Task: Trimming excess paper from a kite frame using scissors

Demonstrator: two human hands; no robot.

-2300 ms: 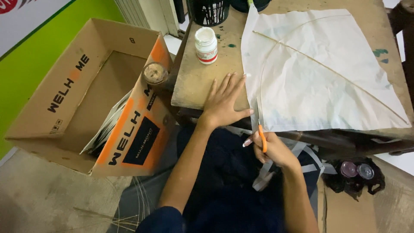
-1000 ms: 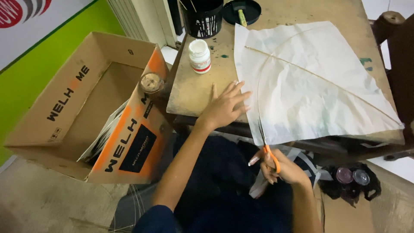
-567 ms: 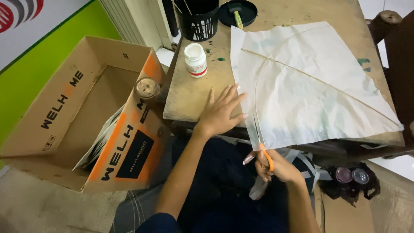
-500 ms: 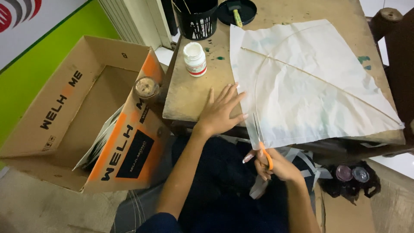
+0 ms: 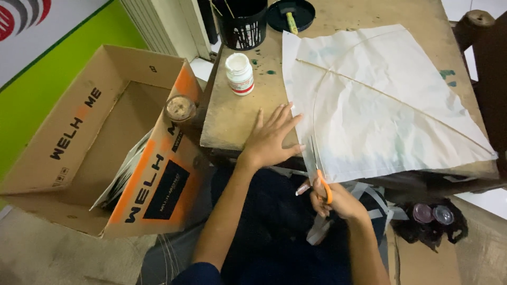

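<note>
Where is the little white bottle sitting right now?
In the head view, the white bottle stands on the wooden table, left of the white paper sheet, just below the black pot.

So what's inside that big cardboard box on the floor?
The cardboard box lies open beside the wooden table. Inside, a few flat printed sheets lean against its orange side; the rest looks bare. The orange flap hides the near corner.

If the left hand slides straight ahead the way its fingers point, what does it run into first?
The left hand lies flat on the table, fingers aimed up and to the right. Going straight on, it would probably meet the near left edge of the white paper first; the fingertips are already at or almost on it.
</note>
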